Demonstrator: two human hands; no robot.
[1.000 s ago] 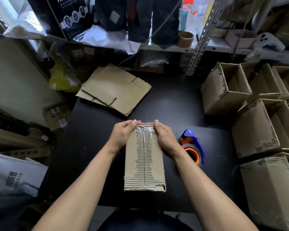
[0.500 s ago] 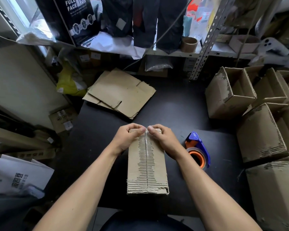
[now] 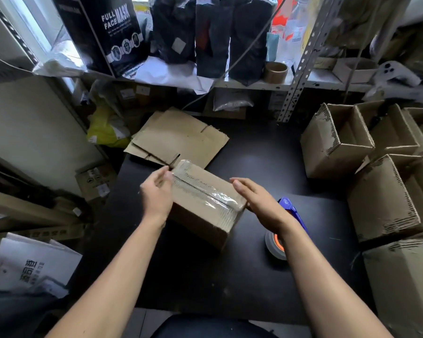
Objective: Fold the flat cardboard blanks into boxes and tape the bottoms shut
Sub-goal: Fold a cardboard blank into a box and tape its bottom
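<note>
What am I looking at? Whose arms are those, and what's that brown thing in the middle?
Those arms belong to a person wearing a camera on their head, so you see what they see, looking down at a black table. There is no robot here. The brown thing is a cardboard box, upside down, with shiny clear tape along the seam on its bottom. The left hand touches one end of the box and the right hand is at the other end, fingers fairly straight. Behind the box lie flat blanks, waiting to be folded. The blue and orange thing by the right wrist is a tape gun. On the right are finished boxes, piled up.
</note>
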